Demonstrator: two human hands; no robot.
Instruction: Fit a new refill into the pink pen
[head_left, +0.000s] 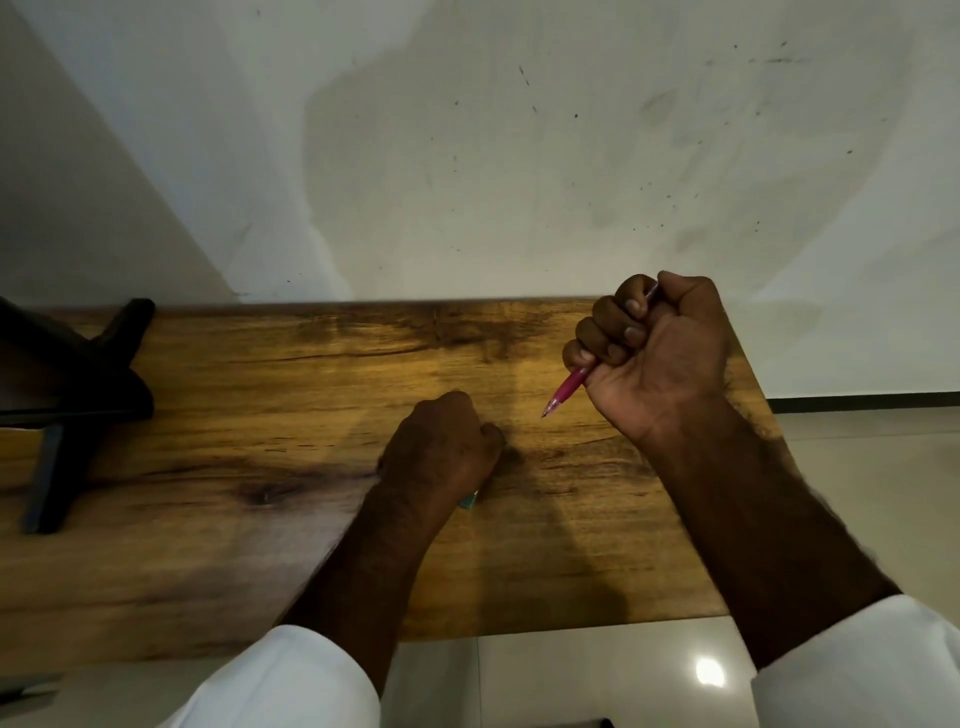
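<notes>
A: Where is the pink pen (565, 391)?

B: Right of centre in the frame, in the right hand (655, 352). The hand is a closed fist, its fingers (613, 317) curled fully round the barrel. The tip pokes out below the fist and slants down to the lower left, above the tabletop (260, 415) and not touching it. A thin bit of the other end shows at the top of the fist.

A: And the left hand (441, 447)?

B: Just below centre, knuckles up, resting on the wood. Its fingers are curled under, so I cannot tell how tightly they are closed. A small teal thing (469, 500) peeks out at the wrist edge of that hand; whether the hand grips it or merely lies over it I cannot tell, nor what it is.

A: How far apart are the two hands?

B: Near each other but apart; the pen tip points toward the gap just right of the left hand.

A: Anything else on the wood?

B: A black stand (78, 395) at the left edge of the frame. Both arms come out of white sleeves (291, 680) at the bottom.
</notes>
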